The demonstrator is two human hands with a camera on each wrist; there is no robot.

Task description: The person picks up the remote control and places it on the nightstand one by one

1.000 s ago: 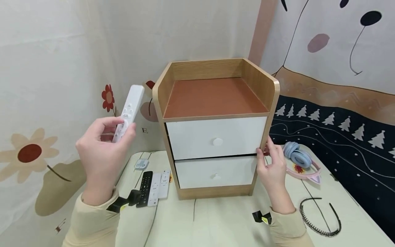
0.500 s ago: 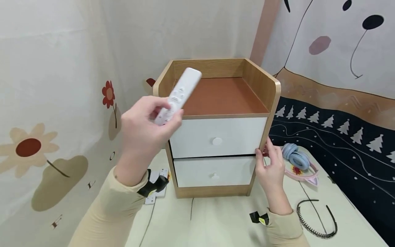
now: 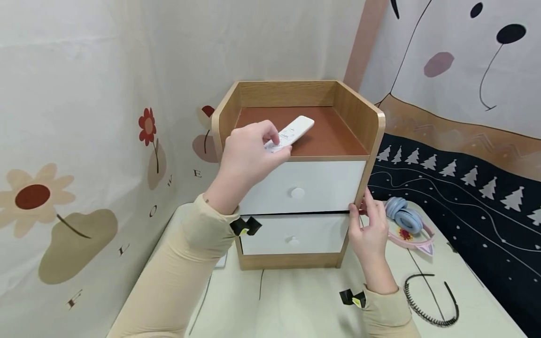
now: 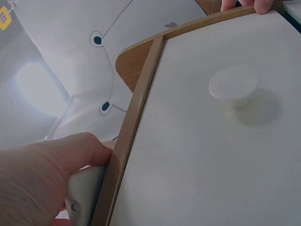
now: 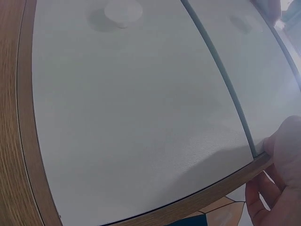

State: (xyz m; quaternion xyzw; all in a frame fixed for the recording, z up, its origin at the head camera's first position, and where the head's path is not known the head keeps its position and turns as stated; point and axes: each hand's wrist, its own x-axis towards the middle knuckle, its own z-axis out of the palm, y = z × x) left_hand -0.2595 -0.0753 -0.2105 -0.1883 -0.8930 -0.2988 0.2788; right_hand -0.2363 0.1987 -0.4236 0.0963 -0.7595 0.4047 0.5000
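Note:
My left hand pinches a white remote control over the brown top shelf of a small wooden cabinet. The remote lies tilted, its far end toward the back right; whether it touches the shelf I cannot tell. In the left wrist view the remote's near end shows beside the cabinet's top edge. My right hand grips the cabinet's right side edge, thumb on the front, fingers round the side. Two white drawers, the upper drawer and lower drawer, are both closed, each with a round knob.
Right of the cabinet lie blue headphones and a pink cat-ear headband. Nearer is a black spiral headband. A white remote's corner shows at the cabinet's left; my left arm hides the rest there. Patterned cloth hangs behind.
My left hand has carried the white remote rightward from beside the cabinet to above its top shelf, then lowered and tilted it flatter. The right hand keeps its grip on the cabinet's side.

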